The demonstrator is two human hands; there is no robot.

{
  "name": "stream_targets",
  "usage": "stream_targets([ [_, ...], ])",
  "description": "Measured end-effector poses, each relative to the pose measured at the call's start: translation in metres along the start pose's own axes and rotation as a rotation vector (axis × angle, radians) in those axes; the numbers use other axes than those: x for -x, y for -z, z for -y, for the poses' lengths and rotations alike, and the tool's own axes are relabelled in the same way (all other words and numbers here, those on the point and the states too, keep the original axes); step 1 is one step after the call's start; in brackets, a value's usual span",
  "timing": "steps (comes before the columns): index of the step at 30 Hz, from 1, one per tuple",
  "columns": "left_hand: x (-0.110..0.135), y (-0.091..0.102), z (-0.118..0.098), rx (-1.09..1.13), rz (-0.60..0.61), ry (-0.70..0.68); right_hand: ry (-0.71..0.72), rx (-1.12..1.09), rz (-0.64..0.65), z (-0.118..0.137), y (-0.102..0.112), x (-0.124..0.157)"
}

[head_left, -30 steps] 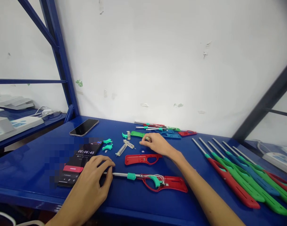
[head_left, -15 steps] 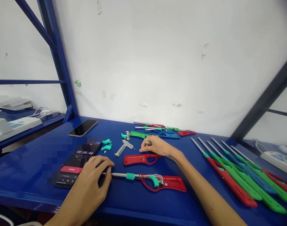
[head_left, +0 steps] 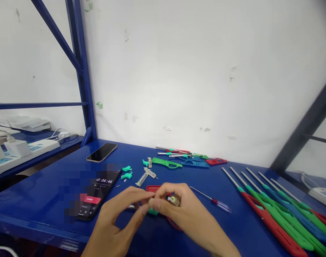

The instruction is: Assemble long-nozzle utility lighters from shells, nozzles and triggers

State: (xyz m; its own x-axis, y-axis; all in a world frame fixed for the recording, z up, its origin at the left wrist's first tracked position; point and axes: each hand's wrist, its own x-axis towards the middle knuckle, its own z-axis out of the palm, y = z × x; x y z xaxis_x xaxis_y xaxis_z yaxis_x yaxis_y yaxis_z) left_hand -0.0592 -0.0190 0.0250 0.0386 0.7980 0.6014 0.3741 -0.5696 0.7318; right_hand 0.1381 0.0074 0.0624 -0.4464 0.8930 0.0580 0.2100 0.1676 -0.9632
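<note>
Partly dismantled utility lighters are lying on a blue tabletop [head_left: 39,200]. Near the middle of its front edge, the left hand [head_left: 113,219] and the right hand [head_left: 192,212] are meeting at the fingertips. The right hand is curling round a small round-ended part [head_left: 175,200] and gripping it, its pale end showing between the fingers. The left thumb and forefinger are converging beside the right thumb; from where I am standing, I cannot tell whether they are pinching anything. Beneath the hands, a teal collar [head_left: 153,211] and a red handle loop [head_left: 174,224] are showing; a red handle half [head_left: 153,187] is lying just beyond, partly covered.

To the right of the hands, a clear-handled screwdriver [head_left: 221,205] is pointing toward the back edge. Assembled lighters [head_left: 272,217] are lying side by side along the right edge, metal tubes pointing toward the back. Left of centre, teal triggers [head_left: 126,175] are lying near clear fuel tanks [head_left: 142,179]. Farther back, a green handle half [head_left: 165,163] is resting in front of a pile of lighter parts [head_left: 195,162] near the back edge. A phone [head_left: 94,205] is displaying a timer toward the left front; a dark-screened phone [head_left: 101,152] is lying near the back left corner.
</note>
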Motion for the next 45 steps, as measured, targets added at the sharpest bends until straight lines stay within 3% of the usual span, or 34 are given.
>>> stream_targets([
  [8, 0.006, 0.001, -0.007, 0.125, 0.07, 0.072, -0.011, -0.325, 0.188, -0.016, 0.0, -0.002],
  [12, 0.006, -0.003, -0.003, 0.138, 0.02, 0.05, -0.067, -0.36, 0.238, -0.02, 0.001, -0.005],
  [17, 0.003, -0.001, 0.001, 0.05, 0.051, -0.02, -0.1, -0.331, 0.317, -0.021, 0.001, -0.005],
  [22, -0.003, 0.004, -0.001, -0.017, 0.025, 0.143, -0.089, -0.216, 0.247, -0.011, 0.006, 0.003],
  [27, -0.004, 0.007, 0.006, 0.009, 0.118, 0.326, -0.095, 0.081, 0.176, -0.005, 0.006, 0.015],
  [33, 0.0, 0.009, 0.005, 0.066, 0.157, 0.356, -0.041, 0.276, 0.12, -0.014, -0.003, 0.016],
  [45, -0.003, 0.01, -0.005, 0.154, 0.241, 0.369, 0.101, 0.326, 0.051, -0.01, -0.011, 0.008],
])
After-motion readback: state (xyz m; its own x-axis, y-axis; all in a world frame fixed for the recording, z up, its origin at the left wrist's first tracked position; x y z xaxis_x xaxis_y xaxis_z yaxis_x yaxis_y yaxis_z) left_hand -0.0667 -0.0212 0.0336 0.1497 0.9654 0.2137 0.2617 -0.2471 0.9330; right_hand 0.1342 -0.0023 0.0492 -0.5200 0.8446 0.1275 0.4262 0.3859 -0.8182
